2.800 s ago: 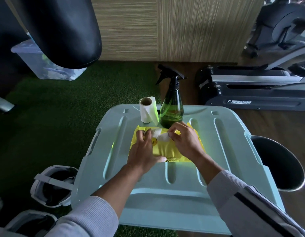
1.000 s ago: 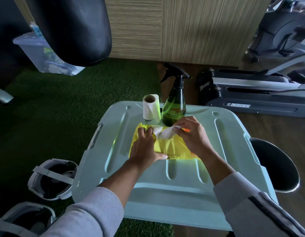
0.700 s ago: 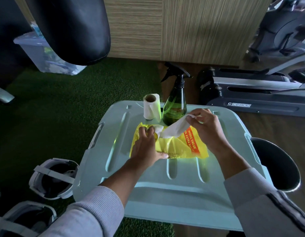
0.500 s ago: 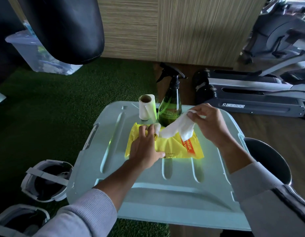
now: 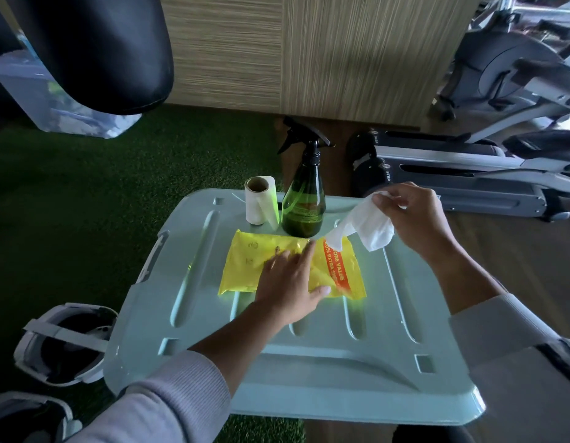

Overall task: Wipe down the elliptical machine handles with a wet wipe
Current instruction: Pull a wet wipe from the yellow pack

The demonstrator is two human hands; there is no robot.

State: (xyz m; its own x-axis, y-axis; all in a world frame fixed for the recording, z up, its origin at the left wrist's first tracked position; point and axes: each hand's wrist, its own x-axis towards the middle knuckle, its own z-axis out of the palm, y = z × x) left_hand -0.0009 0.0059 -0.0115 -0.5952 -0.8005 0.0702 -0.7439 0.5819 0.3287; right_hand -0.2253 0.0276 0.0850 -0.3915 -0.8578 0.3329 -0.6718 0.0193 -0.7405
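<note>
Since the earlier frame the right hand has lifted the wet wipe, pinched, clear of the yellow pack; the left hand presses flat on it. The elliptical machine lies beyond the pack, on the right hand's side.

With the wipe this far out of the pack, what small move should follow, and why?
Probably lift the right hand a little further so the wet wipe clears the yellow pack: its lower end seems still at the opening, while the left hand presses the pack flat.

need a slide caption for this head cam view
Right hand pulls a wet wipe from the yellow pack, held flat by the left hand.
</note>
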